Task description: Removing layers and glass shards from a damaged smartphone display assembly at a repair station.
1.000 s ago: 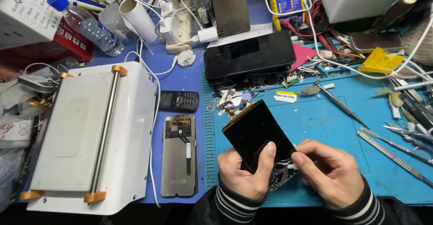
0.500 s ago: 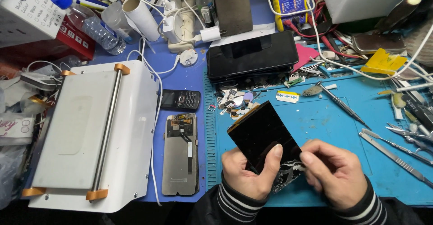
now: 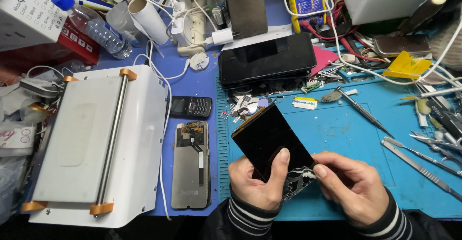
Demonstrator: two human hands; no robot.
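Observation:
Both my hands hold a black phone screen panel (image 3: 265, 139) tilted above the blue work mat (image 3: 346, 134). My left hand (image 3: 257, 182) grips its lower left edge, thumb pressed on the glass. My right hand (image 3: 353, 187) pinches the cracked lower right corner, where shattered glass shows white. Both sleeves are black with striped cuffs.
A bare phone back frame (image 3: 191, 165) and a small black keypad phone (image 3: 190, 107) lie left of the mat. A white laminating machine (image 3: 96, 143) fills the left. A dark tablet (image 3: 267, 58), a screwdriver (image 3: 363, 111), tweezers (image 3: 421, 168), small parts, cables and a plastic bottle (image 3: 94, 24) crowd the back.
The view has shifted slightly. The panel has tipped a little further up and right, and my right thumb and finger have closed in on its cracked corner.

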